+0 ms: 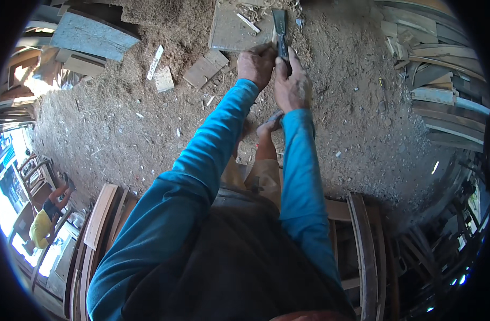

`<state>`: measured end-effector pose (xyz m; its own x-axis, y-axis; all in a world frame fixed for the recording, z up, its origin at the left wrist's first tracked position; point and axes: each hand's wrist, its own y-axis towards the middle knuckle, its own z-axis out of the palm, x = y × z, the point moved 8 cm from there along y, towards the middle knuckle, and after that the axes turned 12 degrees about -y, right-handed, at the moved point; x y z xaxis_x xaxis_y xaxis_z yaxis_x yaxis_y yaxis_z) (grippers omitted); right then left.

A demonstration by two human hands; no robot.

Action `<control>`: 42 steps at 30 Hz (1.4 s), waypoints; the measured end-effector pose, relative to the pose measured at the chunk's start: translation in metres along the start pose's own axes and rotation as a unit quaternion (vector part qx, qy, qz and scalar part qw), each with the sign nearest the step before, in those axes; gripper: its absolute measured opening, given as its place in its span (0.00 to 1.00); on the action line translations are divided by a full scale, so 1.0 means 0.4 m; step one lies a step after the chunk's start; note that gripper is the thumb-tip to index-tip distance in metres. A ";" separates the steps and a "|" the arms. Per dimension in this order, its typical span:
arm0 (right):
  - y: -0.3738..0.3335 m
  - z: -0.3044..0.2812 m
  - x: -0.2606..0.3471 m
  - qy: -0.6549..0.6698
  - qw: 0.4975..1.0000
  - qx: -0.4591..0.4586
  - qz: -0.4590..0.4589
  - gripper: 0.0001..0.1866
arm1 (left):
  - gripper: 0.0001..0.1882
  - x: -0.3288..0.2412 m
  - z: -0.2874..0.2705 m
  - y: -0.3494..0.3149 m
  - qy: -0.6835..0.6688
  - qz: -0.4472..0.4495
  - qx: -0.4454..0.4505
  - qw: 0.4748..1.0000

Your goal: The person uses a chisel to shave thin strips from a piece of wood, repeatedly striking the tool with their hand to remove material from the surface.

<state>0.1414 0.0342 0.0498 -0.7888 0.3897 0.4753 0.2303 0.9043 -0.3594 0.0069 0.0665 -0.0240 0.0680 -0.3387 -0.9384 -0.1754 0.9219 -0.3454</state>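
Both my hands reach forward in blue sleeves over a sawdust floor. My left hand (257, 64) and my right hand (291, 83) are closed together around the handle of a chisel (280, 24), whose flat dark blade points away from me. The blade tip lies over a flat grey wooden board (231, 29) on the ground. Curled shavings lie at the board's far edge. Below my arms I see my bare foot (269, 127) on the sawdust.
Small wood offcuts (204, 68) and a pale strip (155, 60) lie left of the board. Stacked planks (443, 80) fill the right side, a grey plank (92, 36) the upper left. Curved chair frames (103, 214) stand near me. Another person (44, 222) is at far left.
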 end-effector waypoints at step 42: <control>-0.105 0.031 -0.077 0.207 0.973 0.083 0.056 0.26 | 0.22 -0.051 -0.008 0.021 0.083 -0.037 0.102 0.991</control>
<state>0.1491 -0.0180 0.0405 -0.4592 0.5526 0.6955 0.1797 0.8246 -0.5364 0.0011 0.0804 -0.0078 -0.0931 -0.4177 -0.9038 0.0277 0.9063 -0.4217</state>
